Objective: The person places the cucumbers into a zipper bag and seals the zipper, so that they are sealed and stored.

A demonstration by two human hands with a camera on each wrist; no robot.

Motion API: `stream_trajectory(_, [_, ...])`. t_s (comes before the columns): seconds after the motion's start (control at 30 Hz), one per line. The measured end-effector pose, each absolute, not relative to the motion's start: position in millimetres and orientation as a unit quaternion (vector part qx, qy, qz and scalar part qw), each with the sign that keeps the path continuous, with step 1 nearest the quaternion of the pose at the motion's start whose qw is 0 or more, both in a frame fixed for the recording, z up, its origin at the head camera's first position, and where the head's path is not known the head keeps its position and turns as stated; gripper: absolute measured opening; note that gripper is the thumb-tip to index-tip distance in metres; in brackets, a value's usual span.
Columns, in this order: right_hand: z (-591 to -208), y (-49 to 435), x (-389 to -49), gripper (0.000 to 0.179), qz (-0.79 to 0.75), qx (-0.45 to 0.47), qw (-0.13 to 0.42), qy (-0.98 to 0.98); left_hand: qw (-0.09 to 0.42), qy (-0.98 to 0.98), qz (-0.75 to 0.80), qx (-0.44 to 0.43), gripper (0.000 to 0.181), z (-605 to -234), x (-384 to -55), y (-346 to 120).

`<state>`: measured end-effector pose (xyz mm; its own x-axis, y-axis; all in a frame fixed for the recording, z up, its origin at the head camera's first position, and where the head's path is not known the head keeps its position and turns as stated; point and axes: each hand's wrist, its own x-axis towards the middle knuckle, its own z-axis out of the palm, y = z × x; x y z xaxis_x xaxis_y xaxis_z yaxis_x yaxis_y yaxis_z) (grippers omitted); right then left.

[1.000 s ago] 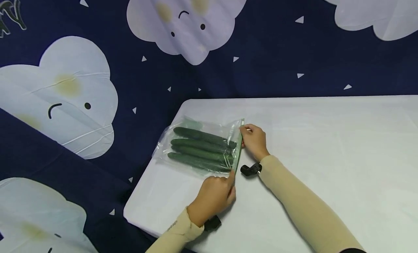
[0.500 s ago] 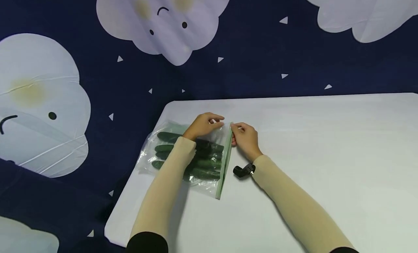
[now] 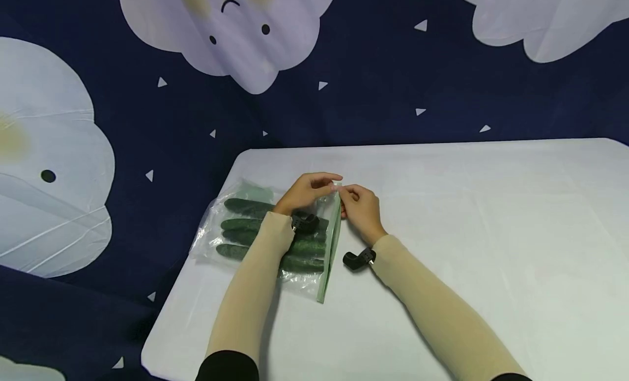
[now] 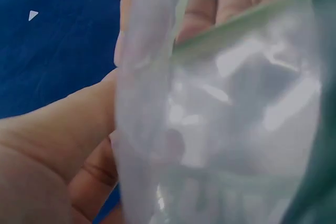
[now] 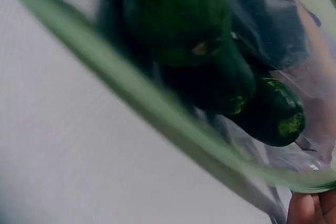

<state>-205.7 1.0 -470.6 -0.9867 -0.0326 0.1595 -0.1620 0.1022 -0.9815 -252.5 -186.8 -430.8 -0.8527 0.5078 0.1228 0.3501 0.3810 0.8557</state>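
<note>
A clear zip bag (image 3: 205, 240) with a green zip strip (image 3: 327, 261) lies on its side, holding several dark green cucumbers (image 3: 245, 207). My left hand (image 3: 303, 193) reaches across the bag and pinches its far corner at the zip end. Right beside it, the fingers of my right hand (image 3: 363, 210) pinch the same end of the strip. In the right wrist view the two green edges stand apart, and rounded cucumber (image 5: 278, 114) ends show within the mouth. Wrinkled clear plastic (image 4: 236, 114) covers much of the left wrist view, partly hiding the left fingers.
The bag lies near the left edge of a white table (image 3: 467, 233). Behind the table hangs a dark blue cloth (image 3: 368, 53) with white clouds. A black wrist camera (image 3: 358, 259) is on the right wrist, another (image 3: 306, 222) on the left.
My left hand has moved from the near end of the zip strip to its far end, its forearm now crossing over the bag. The right hand keeps its hold. The head view has shifted right.
</note>
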Motion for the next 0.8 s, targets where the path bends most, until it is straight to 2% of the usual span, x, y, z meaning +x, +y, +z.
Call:
stream_trajectory(0.2, [-474, -1, -203, 0.024, 0.666, 0.060, 0.100, -0.737, 0.064, 0.826, 0.518, 0.214, 0.030, -435, -246, -183])
stream_trajectory(0.4, [-477, 0, -201, 0.019, 0.663, 0.050, 0.158, -0.730, 0.068, 0.822, 0.533, 0.189, 0.029, -436, -249, -178])
stream_trajectory(0.8, [-477, -2, -199, 0.014, 0.680, 0.067, 0.200, -0.702, 0.073, 0.814, 0.547, 0.183, 0.029, -436, -248, -171])
